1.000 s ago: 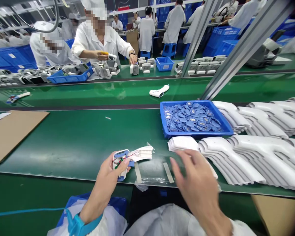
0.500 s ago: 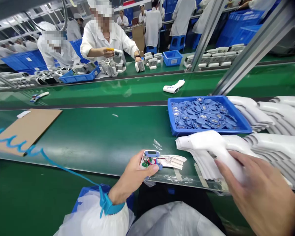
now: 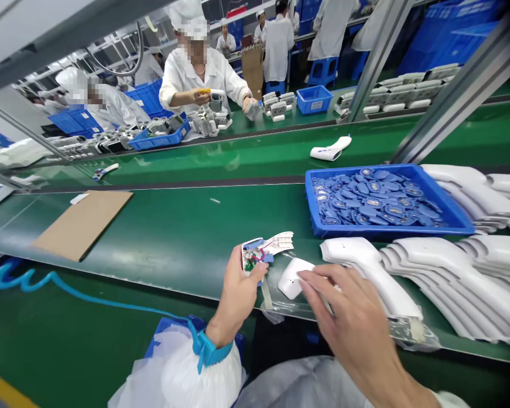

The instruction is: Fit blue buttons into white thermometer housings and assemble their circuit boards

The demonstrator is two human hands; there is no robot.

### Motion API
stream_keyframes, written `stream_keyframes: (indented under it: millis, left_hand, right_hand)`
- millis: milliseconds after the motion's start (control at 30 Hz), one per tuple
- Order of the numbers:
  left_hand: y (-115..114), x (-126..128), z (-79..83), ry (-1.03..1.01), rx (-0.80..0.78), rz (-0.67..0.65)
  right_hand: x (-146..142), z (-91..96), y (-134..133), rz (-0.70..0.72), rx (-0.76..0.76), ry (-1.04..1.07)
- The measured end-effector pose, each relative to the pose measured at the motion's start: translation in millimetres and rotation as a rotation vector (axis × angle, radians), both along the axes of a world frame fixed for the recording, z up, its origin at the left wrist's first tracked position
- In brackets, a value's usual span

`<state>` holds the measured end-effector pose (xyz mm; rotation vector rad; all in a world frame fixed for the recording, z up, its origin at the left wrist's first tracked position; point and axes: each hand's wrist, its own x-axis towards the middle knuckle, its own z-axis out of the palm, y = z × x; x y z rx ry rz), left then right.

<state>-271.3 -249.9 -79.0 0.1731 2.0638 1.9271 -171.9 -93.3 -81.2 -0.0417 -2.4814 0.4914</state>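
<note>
Shell (image 3: 293, 279) moved left, broad end leftward, seemingly slanted.

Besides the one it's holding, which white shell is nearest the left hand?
The smooth white plastic shell pinched by the right hand, just right of the left hand. The overlapping stacks of white plastic shells lie farther right.

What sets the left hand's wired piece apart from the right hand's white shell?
The wired piece shows its open inside; the white shell shows a smooth outer face. The wired piece mixes white, blue and green; the shell looks white. The wired piece's narrow end extends clear of the left hand; the shell's is mostly hidden by the right hand. Both have white casing.
</note>
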Motion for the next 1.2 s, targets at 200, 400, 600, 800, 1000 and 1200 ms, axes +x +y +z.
stream_keyframes:
  millis: [200,400,600,800,1000,1200]
  left_hand:
    - [1.7,15.9,9.4,0.107,0.027,-0.054]
    - [2.2,21.1,11.0,0.045,0.062,-0.035]
    - [7.6,21.0,9.0,0.002,0.146,-0.036]
    - [-10.0,7.6,7.7,-0.256,0.176,-0.042]
    - [-24.9,-4.2,8.7,-0.234,0.143,-0.084]
    - [-31.8,-10.5,6.9,-0.255,0.110,-0.136]
  right_hand:
    - [-49.8,19.2,-55.9,0.041,-0.367,-0.135]
    - [-49.0,11.4,-57.0,0.039,-0.676,-0.157]
    - [-50.5,14.9,-49.1,-0.133,-0.616,-0.096]
    - [-13.8,-9.6,4.2,-0.101,-0.093,-0.061]
    - [6.6,-50.2,39.2,-0.037,0.373,-0.132]
    - [33.2,-29.8,36.5,0.030,0.431,-0.069]
